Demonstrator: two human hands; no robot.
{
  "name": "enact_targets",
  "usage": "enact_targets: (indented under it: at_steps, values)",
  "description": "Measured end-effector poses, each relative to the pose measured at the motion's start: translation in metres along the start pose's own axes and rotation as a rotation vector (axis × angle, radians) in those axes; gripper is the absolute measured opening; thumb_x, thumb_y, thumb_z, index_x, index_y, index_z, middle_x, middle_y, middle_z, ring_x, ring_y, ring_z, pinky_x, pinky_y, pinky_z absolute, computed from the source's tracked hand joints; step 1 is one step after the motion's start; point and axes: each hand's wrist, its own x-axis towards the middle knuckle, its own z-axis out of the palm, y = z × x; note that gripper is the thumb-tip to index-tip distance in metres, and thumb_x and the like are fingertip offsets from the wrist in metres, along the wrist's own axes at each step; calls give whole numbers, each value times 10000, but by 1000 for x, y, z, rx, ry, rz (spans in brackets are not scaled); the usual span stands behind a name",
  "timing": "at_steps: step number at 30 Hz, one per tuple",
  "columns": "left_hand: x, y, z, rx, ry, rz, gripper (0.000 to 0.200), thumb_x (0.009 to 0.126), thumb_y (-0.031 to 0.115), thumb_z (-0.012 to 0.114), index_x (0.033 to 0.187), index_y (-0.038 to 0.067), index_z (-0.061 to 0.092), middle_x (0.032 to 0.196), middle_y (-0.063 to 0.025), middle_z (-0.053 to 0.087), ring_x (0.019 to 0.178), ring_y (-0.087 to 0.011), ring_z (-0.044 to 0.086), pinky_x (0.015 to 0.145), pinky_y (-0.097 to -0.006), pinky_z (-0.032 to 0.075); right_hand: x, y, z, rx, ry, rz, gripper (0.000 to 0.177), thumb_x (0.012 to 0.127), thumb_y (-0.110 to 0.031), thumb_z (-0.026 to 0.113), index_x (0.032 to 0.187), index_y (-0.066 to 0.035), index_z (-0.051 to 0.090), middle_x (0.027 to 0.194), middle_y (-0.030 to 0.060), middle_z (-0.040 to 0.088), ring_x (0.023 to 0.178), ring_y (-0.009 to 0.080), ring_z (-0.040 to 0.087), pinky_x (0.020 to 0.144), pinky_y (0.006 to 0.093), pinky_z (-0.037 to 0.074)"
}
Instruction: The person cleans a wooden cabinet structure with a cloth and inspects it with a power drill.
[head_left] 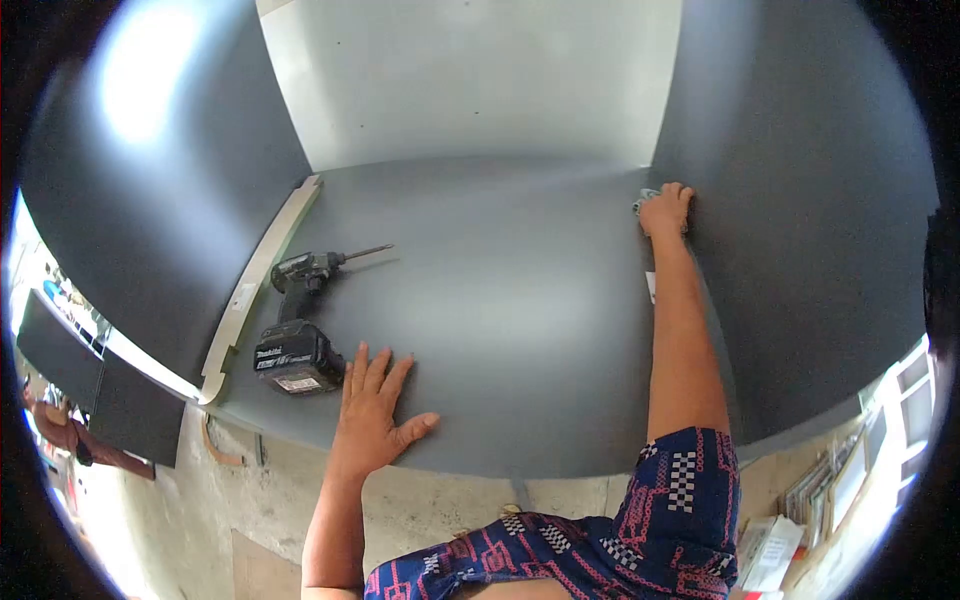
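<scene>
My left hand (377, 410) lies flat with spread fingers on the grey panel (480, 300), near its front edge. Just left of its fingertips, a black cordless drill (305, 315) rests on its side, its long bit pointing right. At the far right corner of the panel, my right hand (666, 210) is closed on a crumpled grey-green cloth (645, 201), pressed down beside the right side panel (800, 220). Most of the cloth is hidden under the fingers.
A pale notched strip (255, 285) runs along the foot of the left side panel (180, 190). A light back panel (480, 80) closes the far side. Another person (75, 430) is at the far left. Stacked boards (810, 500) stand at the lower right.
</scene>
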Motion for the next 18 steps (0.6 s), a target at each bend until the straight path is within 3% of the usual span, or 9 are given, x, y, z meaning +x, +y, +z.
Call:
enact_targets:
  at_steps: [6,9,12,15,18]
  values:
    - [-4,-5,1,-29,32,81,751,792,589,589,1338,87,469,1422,-224,346,1387,-416,163,1110,-529,154,-62,18,-13,16,-34,-23,327,903,-263,464,1116,-127,672,1201,99,546,1106,285,436,883,500,304]
    - [-8,-7,0,-28,40,127,722,807,573,582,1330,86,478,1417,-229,352,1384,-421,166,1103,-534,164,-91,26,3,139,40,61,323,898,-249,465,1104,-114,674,1179,110,538,1089,286,448,862,479,333]
    - [-10,-11,3,-37,62,168,720,810,586,573,1323,86,487,1411,-228,362,1383,-420,166,1098,-543,166,-132,41,8,194,53,51,314,901,-264,486,1053,-77,687,1174,131,529,1111,285,456,922,433,349]
    - [-12,-13,4,-27,62,187,727,806,597,570,1320,88,492,1408,-223,370,1386,-405,164,1104,-541,149,-184,57,8,221,168,26,299,877,-258,518,1020,-59,690,1161,144,525,1095,298,469,891,441,387]
    - [-15,-17,7,-39,91,208,737,801,610,566,1316,88,498,1396,-223,386,1390,-392,158,1114,-532,131,-242,75,-17,189,-14,5,335,863,-267,532,1055,-24,658,1187,142,504,1104,325,450,918,465,384]
